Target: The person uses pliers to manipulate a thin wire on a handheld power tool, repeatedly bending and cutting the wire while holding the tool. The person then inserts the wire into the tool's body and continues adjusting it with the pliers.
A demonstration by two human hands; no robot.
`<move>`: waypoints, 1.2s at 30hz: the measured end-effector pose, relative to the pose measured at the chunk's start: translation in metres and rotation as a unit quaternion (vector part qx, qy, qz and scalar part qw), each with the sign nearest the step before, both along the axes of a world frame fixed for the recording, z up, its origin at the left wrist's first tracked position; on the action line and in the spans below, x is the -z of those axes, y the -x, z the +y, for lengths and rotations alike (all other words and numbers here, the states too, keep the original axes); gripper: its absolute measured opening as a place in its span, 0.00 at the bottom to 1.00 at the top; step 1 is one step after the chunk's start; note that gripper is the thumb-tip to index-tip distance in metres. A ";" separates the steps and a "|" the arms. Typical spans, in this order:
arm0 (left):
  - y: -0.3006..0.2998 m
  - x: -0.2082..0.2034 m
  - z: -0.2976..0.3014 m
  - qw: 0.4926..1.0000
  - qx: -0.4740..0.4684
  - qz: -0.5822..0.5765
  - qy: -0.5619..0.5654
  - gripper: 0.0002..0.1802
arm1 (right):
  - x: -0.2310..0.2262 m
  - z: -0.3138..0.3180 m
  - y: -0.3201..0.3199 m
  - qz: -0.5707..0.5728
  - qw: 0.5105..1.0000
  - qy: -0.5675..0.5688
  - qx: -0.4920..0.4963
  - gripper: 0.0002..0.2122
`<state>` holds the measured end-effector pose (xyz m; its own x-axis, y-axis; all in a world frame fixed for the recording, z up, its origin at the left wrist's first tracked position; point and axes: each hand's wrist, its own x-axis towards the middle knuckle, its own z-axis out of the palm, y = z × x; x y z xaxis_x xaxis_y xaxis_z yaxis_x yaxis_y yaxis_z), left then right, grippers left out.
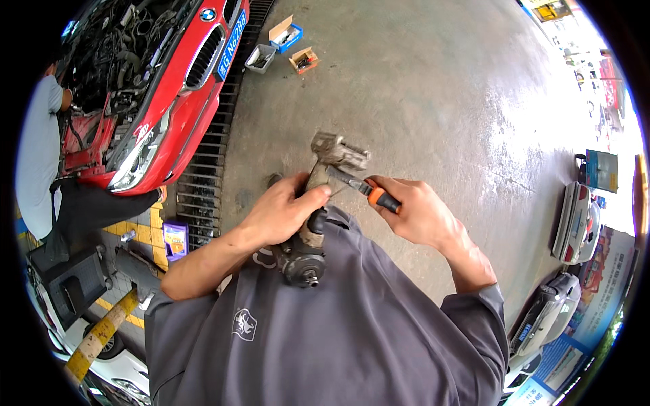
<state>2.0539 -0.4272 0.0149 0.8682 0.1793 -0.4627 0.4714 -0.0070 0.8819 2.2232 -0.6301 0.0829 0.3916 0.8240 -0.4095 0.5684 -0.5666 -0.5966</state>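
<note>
Close in front of my body, my left hand (289,208) is wrapped round the grip of a worn, dirty impact wrench (302,260). Its dark round head with the square drive hangs low against my grey shirt, and its scuffed grey base (340,151) points up and away from me. In my right hand (421,211) is a utility knife (384,201) with an orange and black handle. The knife's flat metal front reaches left to the wrench's grip, close by my left fingers. Whether its tip touches the wrench I cannot tell.
A red car (176,101) with its engine bay exposed stands at the left, where another person (42,135) leans in. A floor grating (203,183) runs beside it. Small open boxes (286,35) and a grey bin (260,59) sit on the floor ahead. Cars (575,223) stand far right.
</note>
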 end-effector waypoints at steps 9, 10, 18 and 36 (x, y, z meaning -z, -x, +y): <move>0.000 -0.007 -0.002 0.999 0.001 -0.028 -0.019 0.33 | 0.015 -0.015 0.010 0.000 0.994 -0.106 0.019 0.16; -0.001 0.014 -0.001 0.997 -0.013 -0.070 -0.035 0.31 | 0.017 -0.007 0.013 0.022 0.995 -0.087 0.032 0.16; 0.010 0.026 0.011 0.969 -0.098 -0.077 0.213 0.26 | 0.035 -0.019 0.004 0.093 0.992 -0.069 0.056 0.19; 0.000 0.026 -0.027 0.945 -0.175 -0.083 0.263 0.27 | 0.077 0.008 0.052 0.386 0.880 -0.115 0.250 0.31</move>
<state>2.0538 -0.4540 -0.0109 0.8672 0.2516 -0.4297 0.2184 0.5833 0.7824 2.1708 -0.6222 0.0062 0.4079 0.7233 -0.5572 -0.3436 -0.4438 -0.8276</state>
